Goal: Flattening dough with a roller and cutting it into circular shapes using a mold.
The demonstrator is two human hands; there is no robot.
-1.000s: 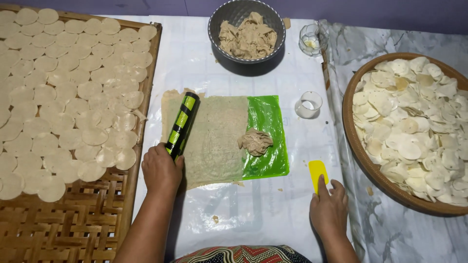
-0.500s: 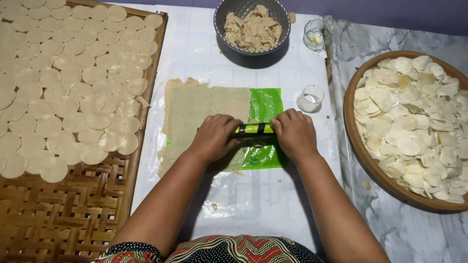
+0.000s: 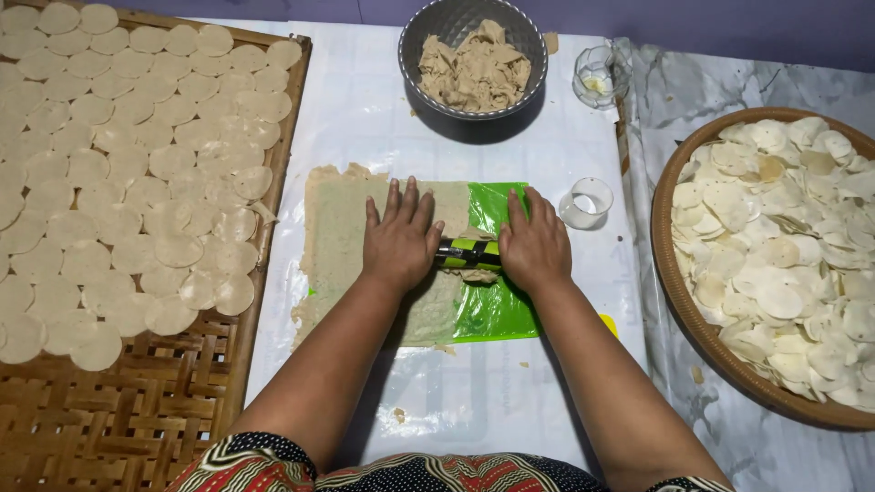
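Observation:
Both my hands press flat on a black-and-green cylinder (image 3: 467, 253) that lies crosswise on a green plastic sheet (image 3: 497, 310). My left hand (image 3: 399, 239) covers its left end, my right hand (image 3: 535, 242) its right end. Under them a thin beige dough sheet (image 3: 337, 228) spreads over the left part of the green plastic. A small lump of dough shows just below the cylinder between my hands.
A grey bowl of dough scraps (image 3: 474, 62) stands at the back. A clear ring cutter (image 3: 587, 202) and a small glass (image 3: 599, 76) sit to the right. A woven tray of flat dough rounds (image 3: 118, 173) fills the left, a round basket of rounds (image 3: 793, 264) the right.
A second ago my left hand held the cylinder upright-lying on the dough's left side and my right hand rested by a yellow scraper. Now both hands press the cylinder crosswise over the dough lump.

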